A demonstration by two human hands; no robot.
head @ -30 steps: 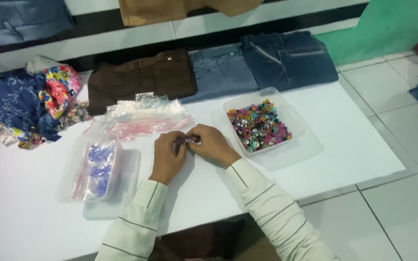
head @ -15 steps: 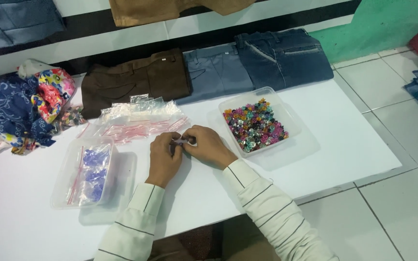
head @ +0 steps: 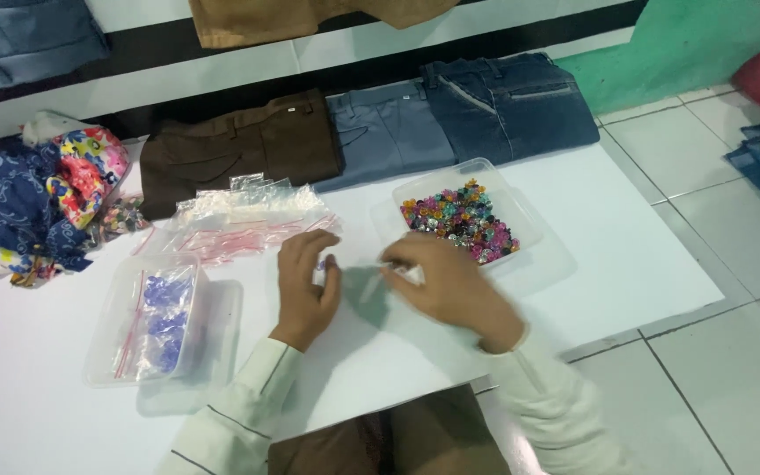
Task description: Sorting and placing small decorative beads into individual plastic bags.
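Observation:
My left hand (head: 305,286) rests on the white table (head: 626,264) with its fingers curled around a small purple piece (head: 320,263). My right hand (head: 450,286) is blurred. It sits just in front of a clear tray (head: 528,230) filled with small colourful pieces (head: 461,220), its fingertips pointing left toward the left hand. A faint clear streak lies between the hands, and I cannot tell whether the right hand holds it. A heap of small clear zip bags (head: 244,218) with red strips lies just beyond the left hand.
A clear box (head: 107,334) at the left holds bags of blue pieces (head: 162,312). Folded trousers, brown (head: 239,145), grey (head: 384,132) and dark blue (head: 512,105), line the far edge. Patterned cloths (head: 37,193) lie at the far left. Tiled floor is to the right.
The hands were pinched together over one small item at the table's middle. Now they are apart: the right hand has swung right toward the tray, and the left stays put.

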